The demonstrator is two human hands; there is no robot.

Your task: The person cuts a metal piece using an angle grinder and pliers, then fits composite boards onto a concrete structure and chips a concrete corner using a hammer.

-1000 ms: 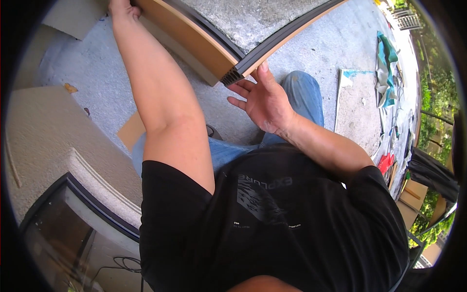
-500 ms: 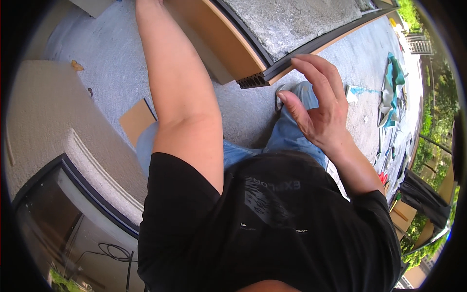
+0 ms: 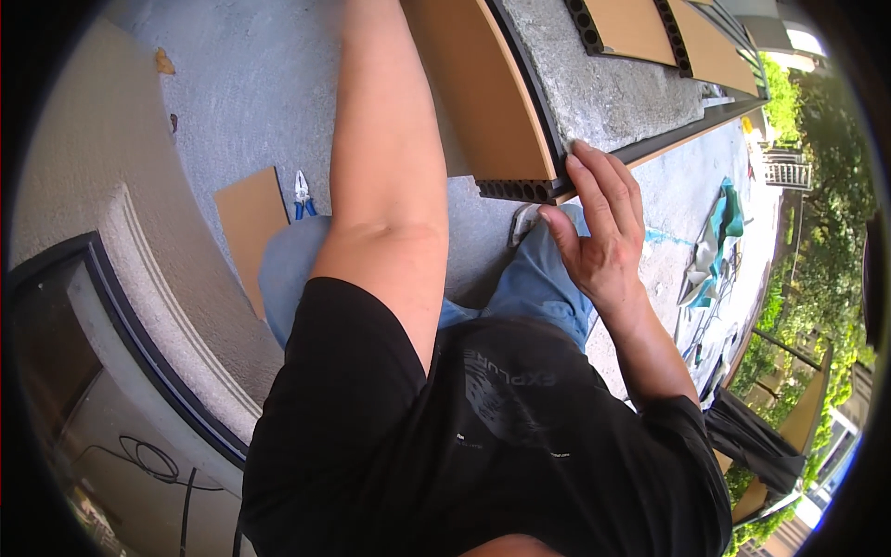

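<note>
A tan panel [image 3: 492, 102] with round holes along its end stands in front of me. Together with a second tan side and black edging [image 3: 664, 139], it borders a rough grey slab [image 3: 622, 97]. My right hand [image 3: 601, 218] is at the near corner, fingertips resting on the black edging. Its thumb is spread away just below the corner, and the hand appears open. My left arm [image 3: 385, 139] stretches forward along the panel's left side; its hand lies beyond the upper edge of the view.
Pliers [image 3: 303, 197] with blue handles lie on the concrete beside a loose tan board [image 3: 249, 227], by my left knee. Holed tan planks [image 3: 631, 32] rest on the slab. Crumpled teal-and-white sheeting [image 3: 715, 246] lies right. A wall with a dark-framed window [image 3: 121, 288] stands left.
The view has shifted, bringing the pliers and the planks on the slab into sight. My right fingertips have come onto the corner's edging. My left hand has left the view.
</note>
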